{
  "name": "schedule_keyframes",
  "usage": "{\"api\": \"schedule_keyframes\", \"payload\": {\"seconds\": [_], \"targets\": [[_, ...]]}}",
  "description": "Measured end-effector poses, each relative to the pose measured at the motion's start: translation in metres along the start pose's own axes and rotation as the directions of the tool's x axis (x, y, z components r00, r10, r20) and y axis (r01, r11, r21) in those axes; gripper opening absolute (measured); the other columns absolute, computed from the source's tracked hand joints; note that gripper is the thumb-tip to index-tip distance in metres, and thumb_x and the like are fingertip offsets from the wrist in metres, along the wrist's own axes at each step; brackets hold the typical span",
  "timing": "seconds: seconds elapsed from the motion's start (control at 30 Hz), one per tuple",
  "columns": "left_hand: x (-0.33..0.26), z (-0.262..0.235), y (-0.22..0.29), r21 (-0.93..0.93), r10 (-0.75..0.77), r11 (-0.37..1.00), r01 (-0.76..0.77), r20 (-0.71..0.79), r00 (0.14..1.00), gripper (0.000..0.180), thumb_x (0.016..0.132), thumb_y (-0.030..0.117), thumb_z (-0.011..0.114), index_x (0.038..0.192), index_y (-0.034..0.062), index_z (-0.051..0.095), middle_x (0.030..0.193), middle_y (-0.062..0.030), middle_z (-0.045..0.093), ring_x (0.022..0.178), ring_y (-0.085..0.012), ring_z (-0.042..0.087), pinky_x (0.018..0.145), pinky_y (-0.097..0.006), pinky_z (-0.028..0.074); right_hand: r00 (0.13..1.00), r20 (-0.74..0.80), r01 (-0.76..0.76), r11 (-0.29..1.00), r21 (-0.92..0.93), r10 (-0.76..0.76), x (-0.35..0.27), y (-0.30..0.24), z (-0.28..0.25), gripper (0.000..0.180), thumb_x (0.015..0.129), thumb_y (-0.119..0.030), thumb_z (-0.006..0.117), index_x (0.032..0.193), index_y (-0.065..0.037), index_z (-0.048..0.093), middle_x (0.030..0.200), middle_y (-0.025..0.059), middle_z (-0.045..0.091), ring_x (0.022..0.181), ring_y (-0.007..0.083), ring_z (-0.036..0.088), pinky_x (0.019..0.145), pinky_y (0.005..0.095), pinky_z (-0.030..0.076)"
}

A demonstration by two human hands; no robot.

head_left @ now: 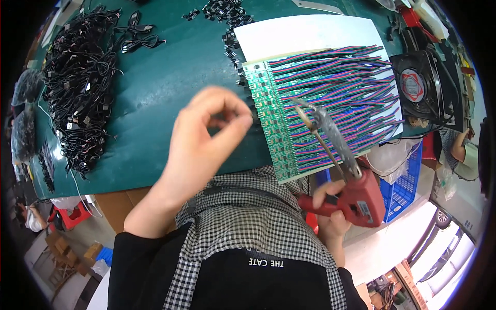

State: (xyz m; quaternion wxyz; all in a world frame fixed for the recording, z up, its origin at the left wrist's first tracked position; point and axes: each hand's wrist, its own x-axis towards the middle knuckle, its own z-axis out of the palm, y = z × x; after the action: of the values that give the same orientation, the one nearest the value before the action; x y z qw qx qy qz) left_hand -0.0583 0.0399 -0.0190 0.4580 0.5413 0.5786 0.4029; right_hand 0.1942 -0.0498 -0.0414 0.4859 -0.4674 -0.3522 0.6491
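My right hand (pixel 336 219) is wrapped round the handle of a red soldering gun (pixel 366 199), whose metal tip and feed tube reach up and left over the panel. My left hand (pixel 204 132) hovers just left of the panel, slightly blurred, thumb and forefinger pinched together. Whatever lies between those fingertips is too small to make out. Beneath the soldering tip is a green circuit board panel (pixel 281 129) made of several small boards in a column. Bundles of black, red, green and blue wires (pixel 341 95) run rightward from it. White sheeting (pixel 310 33) lies under the panel.
A heap of black cables (pixel 82 88) covers the table's left side, with small black connectors (pixel 227 13) scattered at the back. To the right stands a black fan (pixel 416 85). A blue plastic crate (pixel 405 186) sits below the right edge. Another person's arm (pixel 459 147) shows far right.
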Motion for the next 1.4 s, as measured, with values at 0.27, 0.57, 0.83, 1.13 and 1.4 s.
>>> {"api": "schedule_keyframes", "payload": {"seconds": [0.27, 0.57, 0.83, 1.13, 1.4], "targets": [[-0.013, 0.012, -0.002, -0.243, -0.363, 0.883, 0.402, 0.192, 0.912, 0.004, 0.081, 0.001, 0.059, 0.083, -0.0024, 0.058, 0.075, -0.0032, 0.06, 0.069, -0.0085, 0.057, 0.064, -0.021, 0.047, 0.999, -0.005, -0.031, 0.915, -0.402, 0.032, -0.019, -0.014, -0.006, 0.05, 0.071, -0.046, 0.072, 0.087, -0.001, 0.06, 0.065, 0.0016, 0.058, 0.061, 0.0119, 0.056, 0.057, 0.025, 0.043], [-0.011, 0.019, -0.005, -0.305, -0.411, 0.843, 0.442, 0.165, 0.897, 0.006, 0.082, 0.003, 0.059, 0.078, -0.0008, 0.055, 0.071, -0.0043, 0.06, 0.064, -0.0087, 0.058, 0.062, -0.022, 0.048, 0.996, -0.081, -0.015, 0.805, -0.593, -0.041, -0.039, 0.016, -0.024, 0.02, 0.062, -0.023, 0.07, 0.075, -0.01, 0.061, 0.068, 0.0028, 0.058, 0.062, 0.0208, 0.058, 0.056, 0.0293, 0.044], [-0.01, 0.021, -0.007, -0.331, -0.411, 0.832, 0.446, 0.173, 0.895, 0.007, 0.082, 0.003, 0.058, 0.078, -0.0001, 0.054, 0.07, -0.0037, 0.059, 0.061, -0.0094, 0.057, 0.06, -0.022, 0.048, 0.986, 0.159, 0.146, 0.736, -0.661, -0.052, -0.04, 0.019, -0.047, 0.03, 0.063, -0.025, 0.07, 0.087, -0.008, 0.063, 0.078, 0.0053, 0.061, 0.067, 0.0261, 0.06, 0.06, 0.0345, 0.046], [-0.009, 0.022, -0.006, -0.356, -0.409, 0.823, 0.443, 0.171, 0.896, 0.007, 0.083, 0.002, 0.057, 0.077, 0.0011, 0.052, 0.069, -0.0032, 0.058, 0.062, -0.0098, 0.057, 0.06, -0.022, 0.047, 0.966, 0.233, 0.245, 0.692, -0.679, -0.112, -0.054, 0.04, -0.073, 0.066, 0.071, -0.038, 0.071, 0.118, 0.003, 0.048, 0.085, 0.0097, 0.063, 0.074, 0.0288, 0.063, 0.067, 0.0354, 0.049], [-0.008, 0.023, -0.008, -0.353, -0.404, 0.826, 0.439, 0.17, 0.899, 0.007, 0.083, 0.002, 0.056, 0.077, 0.0016, 0.052, 0.069, -0.003, 0.058, 0.062, -0.0099, 0.057, 0.061, -0.022, 0.047, 0.97, 0.214, 0.206, 0.841, -0.5, -0.11, -0.047, 0.041, -0.063, 0.072, 0.069, -0.043, 0.074, 0.117, 0.004, 0.048, 0.08, 0.0091, 0.062, 0.067, 0.0235, 0.063, 0.064, 0.0327, 0.049]]}}
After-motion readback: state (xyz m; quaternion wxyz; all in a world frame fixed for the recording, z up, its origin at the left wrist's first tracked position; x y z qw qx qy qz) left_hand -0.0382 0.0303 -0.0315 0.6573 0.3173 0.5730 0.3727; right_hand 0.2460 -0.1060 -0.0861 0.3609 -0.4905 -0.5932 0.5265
